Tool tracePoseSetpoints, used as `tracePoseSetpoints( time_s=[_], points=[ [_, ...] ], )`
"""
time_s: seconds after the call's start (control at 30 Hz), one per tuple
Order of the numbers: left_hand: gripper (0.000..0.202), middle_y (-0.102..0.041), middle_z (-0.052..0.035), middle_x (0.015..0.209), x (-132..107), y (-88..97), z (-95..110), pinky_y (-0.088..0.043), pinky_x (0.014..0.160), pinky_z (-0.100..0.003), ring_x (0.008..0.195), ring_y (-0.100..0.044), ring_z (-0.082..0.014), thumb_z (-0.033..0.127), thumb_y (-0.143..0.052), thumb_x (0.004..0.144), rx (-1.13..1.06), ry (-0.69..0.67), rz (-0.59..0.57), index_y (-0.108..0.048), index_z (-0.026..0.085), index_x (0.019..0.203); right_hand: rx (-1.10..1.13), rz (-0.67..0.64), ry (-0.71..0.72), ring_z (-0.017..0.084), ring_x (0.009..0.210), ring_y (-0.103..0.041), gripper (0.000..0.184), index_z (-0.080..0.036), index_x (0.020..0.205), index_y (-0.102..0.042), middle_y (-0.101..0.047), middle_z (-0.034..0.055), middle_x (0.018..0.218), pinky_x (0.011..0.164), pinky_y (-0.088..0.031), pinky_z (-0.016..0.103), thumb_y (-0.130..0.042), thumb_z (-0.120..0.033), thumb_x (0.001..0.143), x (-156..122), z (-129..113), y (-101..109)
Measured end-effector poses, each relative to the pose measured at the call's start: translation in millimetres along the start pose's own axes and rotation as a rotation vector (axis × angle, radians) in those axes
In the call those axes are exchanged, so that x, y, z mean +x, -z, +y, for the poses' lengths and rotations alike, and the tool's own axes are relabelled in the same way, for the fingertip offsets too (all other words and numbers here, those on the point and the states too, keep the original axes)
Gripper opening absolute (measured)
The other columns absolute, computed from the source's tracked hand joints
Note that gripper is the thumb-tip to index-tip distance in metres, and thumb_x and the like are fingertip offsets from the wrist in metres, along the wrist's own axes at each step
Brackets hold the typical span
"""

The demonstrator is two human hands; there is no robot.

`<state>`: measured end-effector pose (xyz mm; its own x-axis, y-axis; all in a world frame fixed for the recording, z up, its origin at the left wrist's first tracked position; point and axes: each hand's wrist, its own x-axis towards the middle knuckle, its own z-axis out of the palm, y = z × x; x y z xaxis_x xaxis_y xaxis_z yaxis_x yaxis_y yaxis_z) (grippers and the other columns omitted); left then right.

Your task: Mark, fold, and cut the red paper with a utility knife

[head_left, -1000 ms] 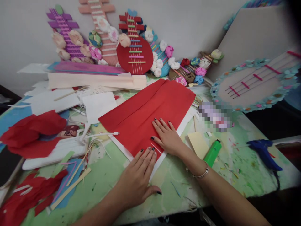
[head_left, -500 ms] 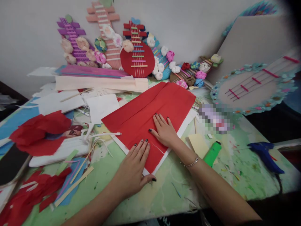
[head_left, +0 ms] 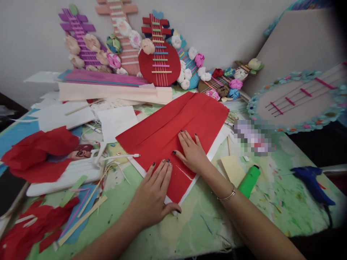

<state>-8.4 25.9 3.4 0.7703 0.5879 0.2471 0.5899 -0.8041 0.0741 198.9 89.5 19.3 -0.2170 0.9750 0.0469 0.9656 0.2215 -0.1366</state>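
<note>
A large red paper sheet (head_left: 173,122) with lengthwise folds lies on a white board (head_left: 217,146) on the green paint-stained table (head_left: 189,220). My left hand (head_left: 154,195) rests flat on the sheet's near corner, fingers stretched out and together. My right hand (head_left: 191,151) lies flat on the sheet just beyond it, fingers spread. A thin bracelet (head_left: 227,196) sits on my right wrist. Neither hand holds anything.
A green lighter (head_left: 249,180) and a yellow card (head_left: 233,169) lie right of my right arm. A blue glue gun (head_left: 311,180) sits at the far right. Red paper scraps (head_left: 38,151), white sheets (head_left: 116,121) and paper strips (head_left: 81,218) lie left. Decorated paper instruments (head_left: 159,57) lean on the wall.
My left hand has slid a little forward along the red sheet's near edge. My right hand stays flat in about the same place. The view has shifted slightly.
</note>
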Motion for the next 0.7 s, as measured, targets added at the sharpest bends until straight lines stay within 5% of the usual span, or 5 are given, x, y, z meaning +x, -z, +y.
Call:
tracePoseSetpoints(
  time_s=[0.23, 0.7],
  points=[
    [0.087, -0.037, -0.0244, 0.144, 4, -4.3, -4, -0.014, 0.113, -0.052, 0.137, -0.027, -0.0354, 0.065, -0.034, 0.087, 0.017, 0.066, -0.019, -0.026, -0.001, 0.143, 0.011, -0.011, -0.066, 0.024, 0.144, -0.010, 0.071, -0.007, 0.148, -0.019, -0.018, 0.0140, 0.155, 0.115, -0.008, 0.049, -0.020, -0.053, 0.094, 4, -14, -3],
    [0.083, -0.030, -0.0176, 0.149, -4, -1.4, -14, -0.007, 0.115, -0.051, 0.140, -0.022, -0.0309, 0.058, -0.037, 0.089, -0.043, 0.028, -0.064, -0.010, 0.007, 0.149, 0.011, -0.033, -0.088, 0.023, 0.144, -0.010, 0.079, -0.011, 0.150, -0.016, -0.018, 0.0088, 0.155, 0.115, -0.008, 0.049, -0.020, -0.063, 0.091, 6, -7, -8]
  ],
)
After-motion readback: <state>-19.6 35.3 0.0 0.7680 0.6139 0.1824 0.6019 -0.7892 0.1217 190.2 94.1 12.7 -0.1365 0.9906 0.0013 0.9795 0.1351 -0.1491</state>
